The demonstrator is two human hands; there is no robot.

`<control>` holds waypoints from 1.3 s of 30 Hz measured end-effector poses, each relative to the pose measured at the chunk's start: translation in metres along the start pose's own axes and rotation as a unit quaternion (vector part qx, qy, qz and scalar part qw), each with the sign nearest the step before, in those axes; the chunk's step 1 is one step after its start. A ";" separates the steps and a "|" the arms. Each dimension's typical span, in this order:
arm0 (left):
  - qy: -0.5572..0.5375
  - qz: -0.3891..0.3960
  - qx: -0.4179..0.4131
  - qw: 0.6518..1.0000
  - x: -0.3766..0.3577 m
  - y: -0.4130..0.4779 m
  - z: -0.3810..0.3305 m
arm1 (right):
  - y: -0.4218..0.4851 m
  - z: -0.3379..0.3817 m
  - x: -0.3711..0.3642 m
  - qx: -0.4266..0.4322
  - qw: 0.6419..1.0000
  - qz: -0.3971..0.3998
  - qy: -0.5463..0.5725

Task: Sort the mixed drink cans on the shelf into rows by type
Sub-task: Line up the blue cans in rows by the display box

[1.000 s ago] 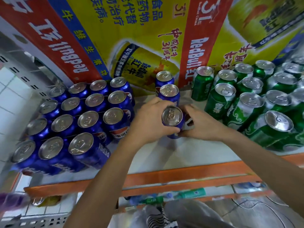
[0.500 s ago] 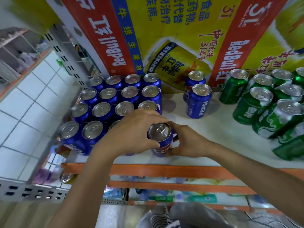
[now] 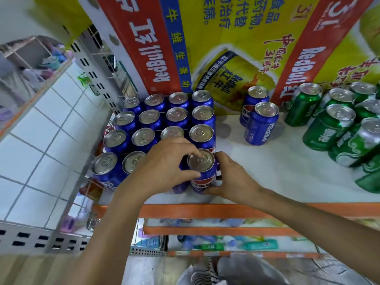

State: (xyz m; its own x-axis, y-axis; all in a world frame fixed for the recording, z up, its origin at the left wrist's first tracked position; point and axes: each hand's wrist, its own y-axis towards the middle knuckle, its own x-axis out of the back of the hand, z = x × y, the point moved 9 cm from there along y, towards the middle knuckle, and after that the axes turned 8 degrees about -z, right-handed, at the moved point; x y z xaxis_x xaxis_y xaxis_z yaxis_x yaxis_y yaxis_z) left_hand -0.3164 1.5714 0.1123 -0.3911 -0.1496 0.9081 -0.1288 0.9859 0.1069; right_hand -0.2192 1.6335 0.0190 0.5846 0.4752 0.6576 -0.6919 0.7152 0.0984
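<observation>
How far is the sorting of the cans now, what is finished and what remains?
Done: a blue block stands in rows at the left; green cans are grouped at the right. In hand: left hand and right hand hold one blue can at the block's front corner. Left: two loose blue cans in the middle.

Front-row can [image 3: 179, 187]: mostly hidden beneath the left grip [image 3: 164, 169]; only a strip of lower wall shows.
Held blue can [image 3: 202, 173]: label partly covered by the left grip and the right grip [image 3: 232, 177].
Green cans [image 3: 337, 128]: group cut by right edge; nearest ones blurred.
Red Bull carton [image 3: 236, 38]: top cut off.
Lower-shelf goods [image 3: 226, 245]: blurred, unidentifiable.
</observation>
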 end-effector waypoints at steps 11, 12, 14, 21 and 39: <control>-0.015 0.008 -0.021 1.000 -0.001 0.008 0.003 | -0.004 0.002 0.001 -0.026 0.999 -0.016 -0.017; -0.016 0.009 -0.019 1.000 -0.001 0.008 0.003 | -0.005 0.002 0.001 -0.024 0.999 -0.015 -0.016; -0.018 0.013 -0.018 1.000 -0.001 0.007 0.002 | -0.005 0.002 0.002 -0.018 1.000 -0.014 -0.019; -0.013 0.012 -0.015 1.000 0.001 0.007 0.000 | -0.006 0.002 -0.002 -0.006 1.000 -0.017 -0.022; 0.020 -0.097 -0.044 0.994 0.016 0.090 -0.042 | 0.009 -0.083 0.141 -0.062 0.935 -0.348 -0.031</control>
State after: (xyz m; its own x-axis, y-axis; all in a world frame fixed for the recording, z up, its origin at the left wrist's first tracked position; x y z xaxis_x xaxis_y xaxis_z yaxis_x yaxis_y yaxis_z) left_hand -0.2962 1.6610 0.1532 -0.3306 -0.3365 0.8817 -0.1170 0.9417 0.3155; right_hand -0.1082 1.7497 0.0505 0.8461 -0.1562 0.5096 -0.0958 0.8960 0.4336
